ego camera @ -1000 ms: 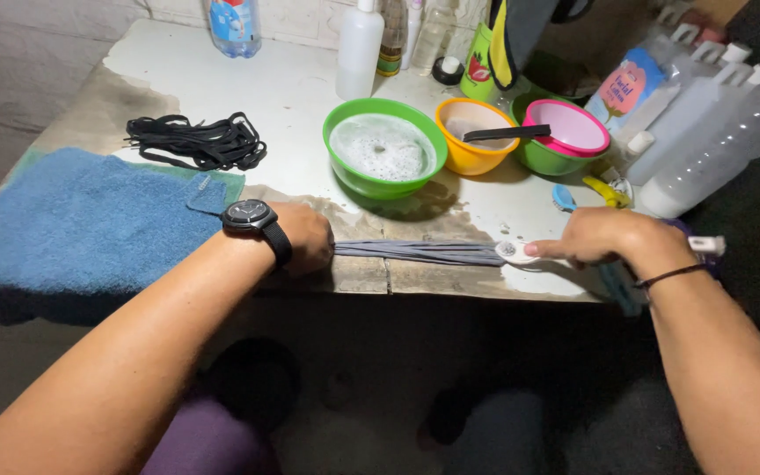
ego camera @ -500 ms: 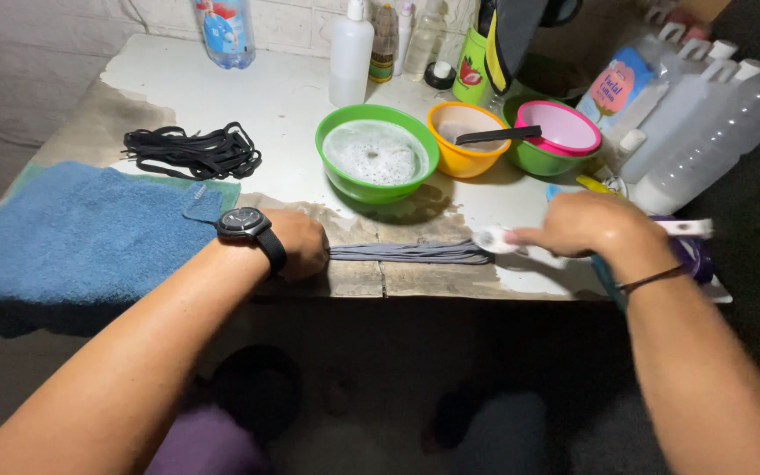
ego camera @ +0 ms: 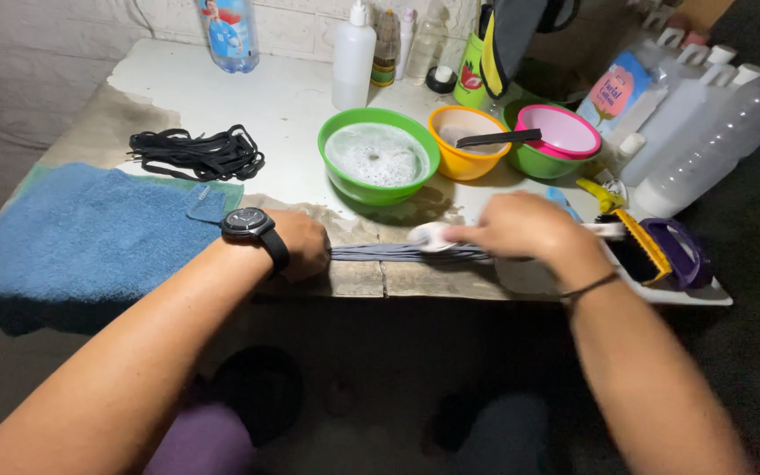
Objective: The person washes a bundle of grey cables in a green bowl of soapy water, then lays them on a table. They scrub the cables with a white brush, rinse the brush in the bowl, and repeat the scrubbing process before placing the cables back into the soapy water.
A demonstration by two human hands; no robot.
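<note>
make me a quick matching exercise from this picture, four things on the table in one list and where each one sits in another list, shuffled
Things:
1. blue towel
2. green bowl
3. black laces
4. purple brush

Places:
A. table's right end
B. behind the towel
C. left front corner
D. middle, holding foamy water

Pairs: 1-C, 2-D, 3-B, 4-A

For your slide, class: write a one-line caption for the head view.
Left hand pins grey laces on the table; right hand rubs them with a small brush.
</note>
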